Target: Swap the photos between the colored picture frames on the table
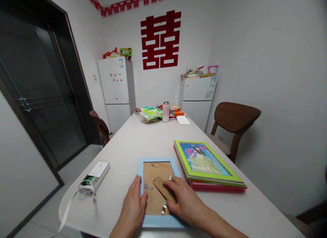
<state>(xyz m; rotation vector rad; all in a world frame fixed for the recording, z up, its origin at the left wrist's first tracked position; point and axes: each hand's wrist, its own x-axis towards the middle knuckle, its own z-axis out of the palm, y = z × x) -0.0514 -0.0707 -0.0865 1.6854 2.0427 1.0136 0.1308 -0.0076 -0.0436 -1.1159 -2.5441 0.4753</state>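
A light blue picture frame [163, 222] lies face down on the white table in front of me, its brown backing board [152, 203] facing up. Small metal clips [148, 187] sit along the board's edges. My left hand [134, 202] grips the frame's left side, with the thumb over the rim. Across the board runs a brown stand leg [159, 184], set diagonally. My right hand [185, 198] is closed over its lower part, thumb and fingers on either side of it. The palm hides the frame's lower right area.
Right of the frame, a green picture frame [187, 166] with a photo lies on red ones [217, 187]. A power bank [98, 173] with a white cable rests at left. A pink bottle [166, 112] and snack bags [150, 114] stand at the far end. Chairs [236, 117] flank the table.
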